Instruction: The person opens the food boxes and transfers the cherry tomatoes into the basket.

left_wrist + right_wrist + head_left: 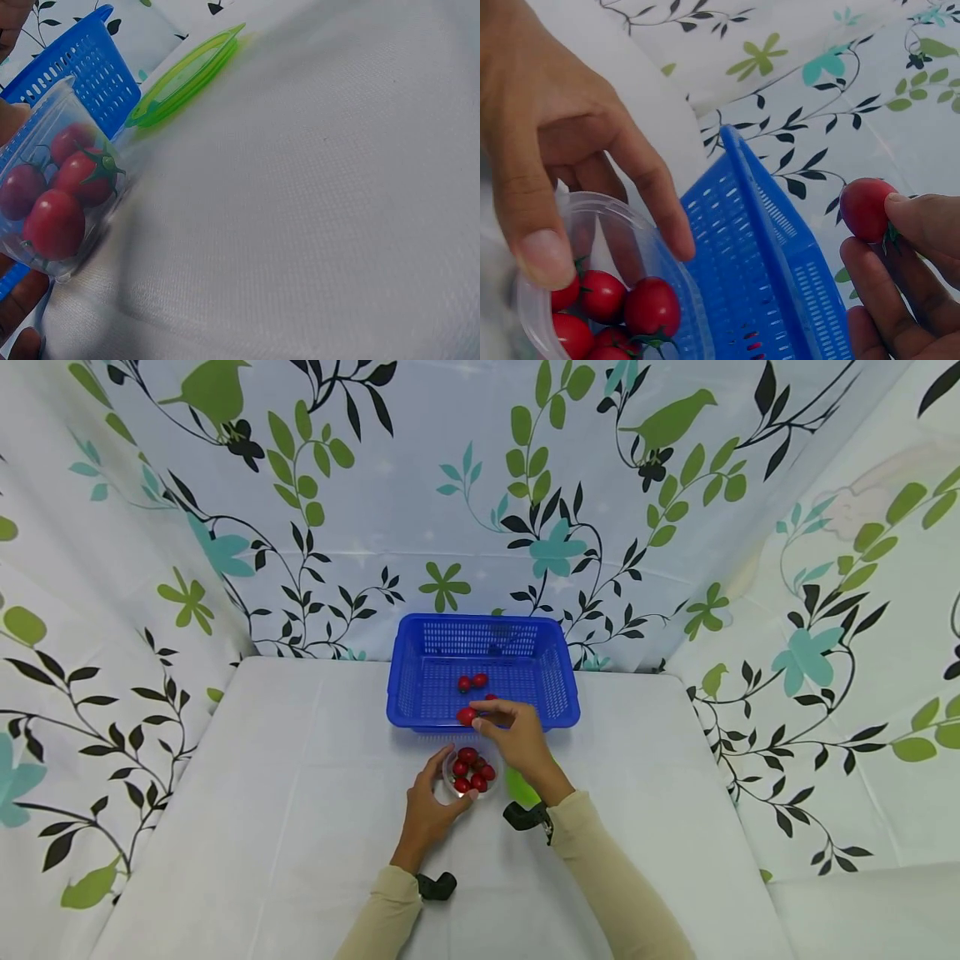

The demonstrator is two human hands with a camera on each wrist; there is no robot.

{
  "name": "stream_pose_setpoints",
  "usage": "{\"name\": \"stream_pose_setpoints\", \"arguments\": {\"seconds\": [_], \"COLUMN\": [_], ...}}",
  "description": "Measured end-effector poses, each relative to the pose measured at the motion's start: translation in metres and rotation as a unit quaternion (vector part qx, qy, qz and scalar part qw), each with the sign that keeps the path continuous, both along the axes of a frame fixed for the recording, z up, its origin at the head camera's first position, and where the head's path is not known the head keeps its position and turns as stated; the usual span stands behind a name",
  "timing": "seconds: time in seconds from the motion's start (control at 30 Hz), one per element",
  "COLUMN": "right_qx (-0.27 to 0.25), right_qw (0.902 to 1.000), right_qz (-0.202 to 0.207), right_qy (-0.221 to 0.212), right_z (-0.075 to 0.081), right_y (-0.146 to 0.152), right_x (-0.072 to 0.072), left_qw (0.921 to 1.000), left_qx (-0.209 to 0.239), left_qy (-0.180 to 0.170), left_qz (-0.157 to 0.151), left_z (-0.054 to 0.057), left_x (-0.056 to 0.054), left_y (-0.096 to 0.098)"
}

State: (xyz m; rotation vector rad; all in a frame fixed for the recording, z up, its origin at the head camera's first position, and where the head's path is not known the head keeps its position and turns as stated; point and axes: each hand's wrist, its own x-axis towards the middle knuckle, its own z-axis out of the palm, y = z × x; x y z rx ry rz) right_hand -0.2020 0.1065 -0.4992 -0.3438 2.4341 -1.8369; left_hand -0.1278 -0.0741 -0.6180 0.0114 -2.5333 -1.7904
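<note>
My left hand (429,814) grips a small clear plastic container (696,300) by its sides, the thumb lying over the rim in the right wrist view. Several red cherry tomatoes (56,225) with green stems fill much of it. Between thumb and fingers, my right hand (521,743) pinches one cherry tomato (866,210) over the near rim of a blue plastic basket (558,710). On the basket's floor lie a few more tomatoes (480,679), one partly hidden by the right hand.
A bright green lid (187,79) lies on the white-covered table (315,793), right of the container and partly under my right forearm in the head view. Behind the basket hangs a leaf-patterned curtain (420,527), which also runs down both sides.
</note>
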Motion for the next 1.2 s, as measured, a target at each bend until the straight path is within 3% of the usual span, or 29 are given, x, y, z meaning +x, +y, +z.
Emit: {"name": "stream_pose_setpoints", "arguments": {"seconds": [0.57, 1.2], "right_qx": [-0.012, 0.022], "right_qw": [0.9998, 0.9965], "right_qz": [0.003, -0.009], "right_qy": [-0.016, -0.08], "right_z": [0.017, 0.017], "right_y": [0.006, 0.013], "right_x": [-0.034, -0.07], "left_qw": [1.0, 0.9999], "left_qx": [0.005, 0.003], "left_qy": [0.005, -0.007], "left_qz": [-0.004, -0.007], "left_z": [0.0, 0.001], "left_x": [0.0, 0.0], "left_y": [-0.001, -0.001]}}
